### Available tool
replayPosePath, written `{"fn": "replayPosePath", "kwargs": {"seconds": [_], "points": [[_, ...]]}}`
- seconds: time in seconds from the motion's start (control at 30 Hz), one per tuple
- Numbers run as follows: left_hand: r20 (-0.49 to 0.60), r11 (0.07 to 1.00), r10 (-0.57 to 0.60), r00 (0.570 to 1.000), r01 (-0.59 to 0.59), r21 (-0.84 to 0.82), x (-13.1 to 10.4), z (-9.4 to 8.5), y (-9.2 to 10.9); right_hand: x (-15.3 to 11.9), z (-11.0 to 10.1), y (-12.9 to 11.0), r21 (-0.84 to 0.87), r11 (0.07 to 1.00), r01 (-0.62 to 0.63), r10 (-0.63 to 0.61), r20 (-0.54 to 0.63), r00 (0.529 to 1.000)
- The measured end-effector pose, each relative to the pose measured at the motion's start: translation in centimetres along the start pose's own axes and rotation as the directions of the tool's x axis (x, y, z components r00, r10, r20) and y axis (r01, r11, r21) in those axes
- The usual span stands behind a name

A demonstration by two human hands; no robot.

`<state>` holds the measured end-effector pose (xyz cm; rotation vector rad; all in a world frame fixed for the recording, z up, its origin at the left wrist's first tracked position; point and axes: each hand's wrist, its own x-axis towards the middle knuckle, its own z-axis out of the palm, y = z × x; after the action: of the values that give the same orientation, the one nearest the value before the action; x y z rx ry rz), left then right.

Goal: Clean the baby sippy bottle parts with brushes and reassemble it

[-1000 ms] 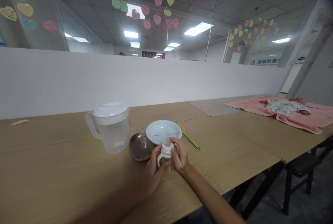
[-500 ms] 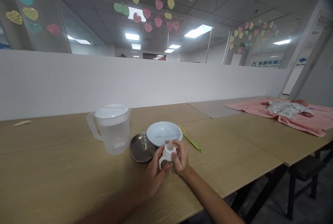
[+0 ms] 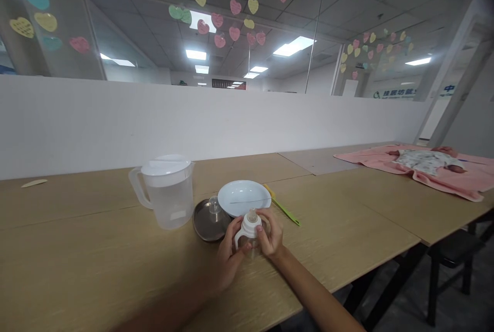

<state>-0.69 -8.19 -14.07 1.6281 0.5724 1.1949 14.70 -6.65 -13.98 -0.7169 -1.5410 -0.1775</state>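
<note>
Both my hands are wrapped round a baby bottle (image 3: 250, 229) with a clear teat, a white collar and a white handle. My left hand (image 3: 230, 255) grips its lower left side by the handle. On the right side, my right hand (image 3: 271, 234) has its thumb against the white collar and its fingers behind. Just beyond the bottle sits a white bowl (image 3: 244, 193). To the left, a round metal tray (image 3: 204, 226) holds a small clear cap (image 3: 213, 205). A brush with a green handle (image 3: 286, 211) lies right of the bowl, its yellow head partly behind the rim.
A lidded clear pitcher (image 3: 170, 198) stands left of the tray on the wooden table (image 3: 96, 265). At the far right, a baby-like figure in patterned clothes (image 3: 422, 161) lies on a pink cloth (image 3: 370, 157). A dark stool (image 3: 453, 252) stands below the right edge.
My right fingers have shifted slightly down from beside the teat toward the collar. Both hands stay on the bottle, and the other things have not moved.
</note>
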Motion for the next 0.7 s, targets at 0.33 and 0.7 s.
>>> {"fn": "replayPosePath", "kwargs": {"seconds": [0.33, 0.7], "points": [[-0.007, 1.0, -0.018, 1.0, 0.018, 0.013, 0.1, -0.09, 0.43, -0.23, -0.1, 0.49, 0.0, 0.993, 0.12, -0.119, -0.12, 0.986], [-0.018, 0.997, -0.056, 0.998, 0.057, 0.049, 0.1, -0.67, -0.11, -0.36, -0.09, -0.33, -0.06, 0.972, 0.229, -0.23, -0.01, 0.973]]}}
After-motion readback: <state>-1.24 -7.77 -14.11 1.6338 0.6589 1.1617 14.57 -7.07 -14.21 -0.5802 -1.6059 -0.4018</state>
